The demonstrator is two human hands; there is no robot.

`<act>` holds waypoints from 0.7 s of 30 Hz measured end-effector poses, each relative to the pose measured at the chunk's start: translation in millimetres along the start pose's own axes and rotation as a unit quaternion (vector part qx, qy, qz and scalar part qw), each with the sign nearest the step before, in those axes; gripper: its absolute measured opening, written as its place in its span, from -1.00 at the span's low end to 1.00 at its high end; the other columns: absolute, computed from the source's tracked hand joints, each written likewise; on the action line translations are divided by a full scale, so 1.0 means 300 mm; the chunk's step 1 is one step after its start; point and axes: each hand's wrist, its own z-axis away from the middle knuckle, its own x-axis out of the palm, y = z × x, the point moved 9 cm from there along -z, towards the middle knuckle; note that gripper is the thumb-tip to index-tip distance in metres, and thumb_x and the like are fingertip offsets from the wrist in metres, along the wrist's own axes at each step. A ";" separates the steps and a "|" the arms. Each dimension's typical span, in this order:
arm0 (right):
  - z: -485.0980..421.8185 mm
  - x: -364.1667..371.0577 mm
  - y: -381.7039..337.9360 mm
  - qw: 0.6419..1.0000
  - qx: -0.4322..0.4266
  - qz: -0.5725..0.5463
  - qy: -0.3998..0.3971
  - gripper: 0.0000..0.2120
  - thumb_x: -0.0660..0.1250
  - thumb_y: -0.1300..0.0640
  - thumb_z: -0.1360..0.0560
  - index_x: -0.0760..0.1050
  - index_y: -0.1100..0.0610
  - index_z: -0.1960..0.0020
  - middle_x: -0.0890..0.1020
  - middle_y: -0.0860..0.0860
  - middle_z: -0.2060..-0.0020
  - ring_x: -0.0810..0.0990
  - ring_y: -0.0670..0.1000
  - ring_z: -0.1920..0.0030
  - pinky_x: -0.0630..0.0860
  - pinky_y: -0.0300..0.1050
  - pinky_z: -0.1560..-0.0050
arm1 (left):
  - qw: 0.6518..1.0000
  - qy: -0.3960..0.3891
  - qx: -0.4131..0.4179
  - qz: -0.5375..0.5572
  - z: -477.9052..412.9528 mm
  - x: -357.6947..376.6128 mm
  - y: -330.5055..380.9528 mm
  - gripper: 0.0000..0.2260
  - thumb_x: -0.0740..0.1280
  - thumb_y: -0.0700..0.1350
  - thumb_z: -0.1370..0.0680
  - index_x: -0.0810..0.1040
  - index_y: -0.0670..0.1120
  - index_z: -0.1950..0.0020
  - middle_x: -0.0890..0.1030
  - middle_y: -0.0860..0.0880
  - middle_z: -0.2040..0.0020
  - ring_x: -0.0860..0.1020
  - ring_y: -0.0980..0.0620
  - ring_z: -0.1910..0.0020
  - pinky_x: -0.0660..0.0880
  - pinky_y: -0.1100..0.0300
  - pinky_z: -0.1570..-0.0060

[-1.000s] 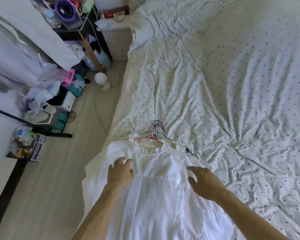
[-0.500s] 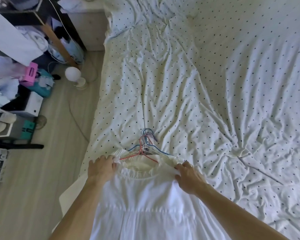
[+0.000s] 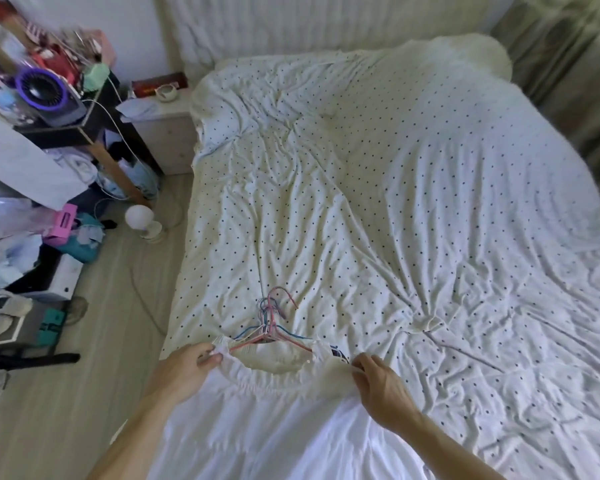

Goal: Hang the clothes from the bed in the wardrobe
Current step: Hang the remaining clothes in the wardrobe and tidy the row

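A white dress [image 3: 278, 427] lies spread at the near edge of the bed [image 3: 395, 202], its ruffled neckline pulled wide. My left hand [image 3: 184, 368] pinches the left shoulder of the neckline and my right hand [image 3: 381, 386] pinches the right shoulder. A bundle of thin wire hangers [image 3: 271, 323], pink, blue and white, lies on the dotted sheet just beyond the neckline, partly tucked into its opening. The wardrobe is out of view.
Left of the bed runs a wooden floor strip with a round white lamp [image 3: 141, 220], a cable, shoes [image 3: 0, 306], boxes and piled clutter. A dark side table [image 3: 84, 126] carrying a purple fan stands at the far left. A white nightstand [image 3: 163, 133] sits by the pillow.
Both hands slid from the dress's chest up to its shoulders and gripped the neckline, stretching it open. The camera tilted up, showing more of the bed.
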 end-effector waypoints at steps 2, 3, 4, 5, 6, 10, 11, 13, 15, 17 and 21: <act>0.091 -0.094 0.041 0.999 -0.005 -0.021 0.040 -0.88 0.21 0.09 -0.63 0.48 0.04 -0.13 0.49 -0.08 0.08 0.56 0.04 0.09 0.39 -0.12 0.17 | 0.999 0.001 0.033 0.013 0.078 -0.044 0.125 -0.78 0.35 0.14 -0.56 0.45 0.26 0.29 0.42 0.12 0.41 0.40 0.08 0.33 0.31 0.13 0.26; 0.142 -0.145 0.068 0.998 -0.005 -0.030 0.062 -0.90 0.22 0.09 -0.63 0.49 0.02 -0.11 0.49 -0.09 0.10 0.56 0.03 0.11 0.36 -0.13 0.19 | 0.999 0.001 0.046 0.013 0.121 -0.062 0.190 -0.83 0.36 0.16 -0.55 0.49 0.24 0.24 0.45 0.13 0.40 0.43 0.07 0.33 0.31 0.14 0.27; 0.197 -0.196 0.097 0.996 -0.002 -0.039 0.083 -0.90 0.23 0.07 -0.63 0.50 0.01 -0.09 0.49 -0.10 0.11 0.56 0.03 0.13 0.36 -0.13 0.20 | 0.998 0.002 0.059 0.012 0.163 -0.076 0.257 -0.86 0.37 0.18 -0.54 0.52 0.21 0.19 0.49 0.12 0.37 0.47 0.08 0.31 0.32 0.15 0.27; 0.254 -0.245 0.132 0.994 0.004 -0.046 0.103 -0.90 0.23 0.06 -0.63 0.50 0.01 -0.09 0.49 -0.10 0.12 0.56 0.02 0.16 0.37 -0.11 0.20 | 0.998 0.001 0.070 0.010 0.208 -0.084 0.326 -0.87 0.37 0.19 -0.54 0.54 0.20 0.16 0.53 0.11 0.33 0.50 0.09 0.30 0.32 0.16 0.27; 0.318 -0.296 0.170 0.991 0.008 -0.053 0.125 -0.90 0.24 0.06 -0.63 0.51 0.02 -0.09 0.50 -0.10 0.12 0.54 0.00 0.18 0.39 -0.10 0.20 | 0.996 -0.003 0.089 0.008 0.256 -0.082 0.405 -0.87 0.37 0.19 -0.54 0.54 0.21 0.17 0.55 0.12 0.32 0.52 0.11 0.29 0.33 0.16 0.28; 0.625 -0.481 0.373 0.972 0.030 -0.105 0.206 -0.88 0.34 0.12 -0.58 0.51 -0.11 -0.01 0.55 -0.11 0.09 0.59 0.02 0.07 0.45 -0.07 0.09 | 0.985 -0.023 0.168 0.013 0.484 -0.026 0.748 -0.86 0.39 0.16 -0.54 0.56 0.21 0.20 0.56 0.12 0.31 0.49 0.15 0.32 0.31 0.18 0.29; 0.718 -0.517 0.438 0.966 0.041 -0.122 0.223 -0.79 0.36 0.14 -0.57 0.48 -0.18 0.04 0.56 -0.14 0.08 0.60 -0.01 0.05 0.45 -0.11 0.06 | 0.983 -0.027 0.183 0.012 0.549 -0.002 0.837 -0.87 0.40 0.16 -0.54 0.58 0.17 0.17 0.59 0.11 0.27 0.52 0.17 0.28 0.33 0.20 0.27; 0.922 -0.586 0.586 0.952 0.059 -0.148 0.263 -0.65 0.42 0.18 -0.53 0.46 -0.30 0.10 0.59 -0.20 0.11 0.57 -0.17 0.09 0.41 -0.30 0.07 | 0.974 -0.035 0.222 0.013 0.686 0.059 1.023 -0.83 0.42 0.18 -0.51 0.63 0.11 0.11 0.64 0.07 0.19 0.58 0.14 0.18 0.44 0.20 0.16; 1.139 -0.659 0.734 0.935 0.083 -0.157 0.306 -0.47 0.46 0.23 -0.48 0.44 -0.45 0.05 0.59 -0.23 0.13 0.55 -0.26 0.09 0.39 -0.44 0.07 | 0.959 -0.057 0.279 0.009 0.840 0.131 1.233 -0.79 0.43 0.22 -0.49 0.65 0.09 0.10 0.67 0.09 0.17 0.61 0.16 0.14 0.51 0.16 0.06; 1.388 -0.748 0.862 0.914 0.110 -0.160 0.356 -0.38 0.48 0.27 -0.46 0.41 -0.50 0.04 0.58 -0.29 0.06 0.53 -0.31 0.06 0.37 -0.50 0.08 | 0.940 -0.081 0.331 0.003 1.014 0.212 1.462 -0.81 0.43 0.24 -0.47 0.66 0.14 0.12 0.67 0.15 0.16 0.59 0.24 0.15 0.50 0.21 0.13; 1.911 -0.918 1.083 0.852 0.164 -0.174 0.466 -0.51 0.45 0.28 -0.48 0.45 -0.35 0.03 0.61 -0.23 0.11 0.52 -0.28 0.02 0.39 -0.48 0.14 | 0.892 -0.118 0.436 -0.016 1.388 0.411 1.912 -0.82 0.45 0.17 -0.49 0.68 0.09 0.05 0.63 0.18 0.17 0.54 0.32 0.17 0.37 0.47 0.24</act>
